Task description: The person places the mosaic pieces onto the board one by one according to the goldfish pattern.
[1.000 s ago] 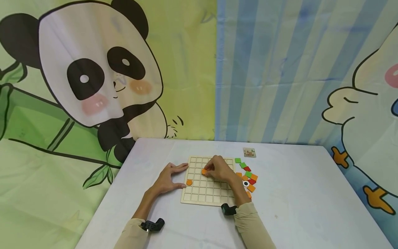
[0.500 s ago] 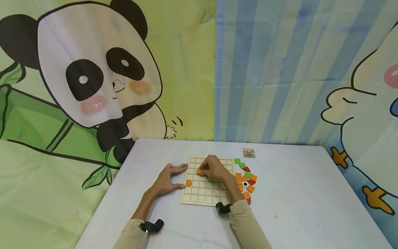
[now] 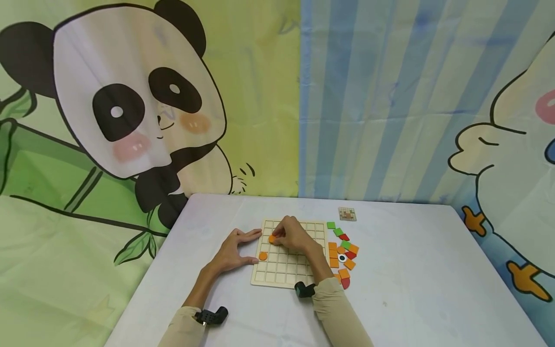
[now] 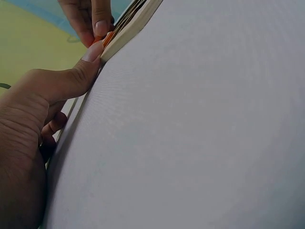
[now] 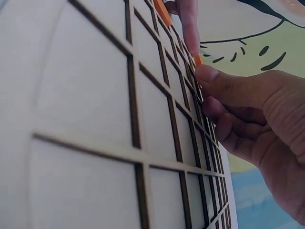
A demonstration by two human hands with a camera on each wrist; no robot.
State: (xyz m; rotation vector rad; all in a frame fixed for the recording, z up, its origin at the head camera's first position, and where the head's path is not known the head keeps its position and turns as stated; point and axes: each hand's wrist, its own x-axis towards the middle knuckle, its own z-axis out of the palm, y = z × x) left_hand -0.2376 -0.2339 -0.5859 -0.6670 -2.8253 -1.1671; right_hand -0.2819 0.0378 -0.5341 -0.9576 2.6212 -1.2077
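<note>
A pale wooden board (image 3: 282, 276) with a grid of square recesses lies on the table. My right hand (image 3: 295, 236) is over its upper left part and pinches a small orange piece (image 3: 271, 239) between thumb and fingertip. That orange piece (image 5: 198, 60) is mostly hidden by the fingers in the right wrist view, so its exact shape cannot be made out. Another orange piece (image 3: 263, 256), rounded, sits in a cell at the board's left edge. My left hand (image 3: 231, 251) rests along that edge with thumb and fingers spread; its thumb (image 4: 78, 78) touches the rim.
Right of the board lie loose pieces: green ones (image 3: 338, 232), orange ones (image 3: 333, 254), red ones (image 3: 345, 283) and a white disc with a black dot (image 3: 342, 258). A small pattern card (image 3: 347, 214) is behind them on the white table (image 3: 416, 270). A printed curtain hangs behind.
My right hand has moved left across the board with the orange piece, toward the left columns. The left hand has stayed at the board's edge.
</note>
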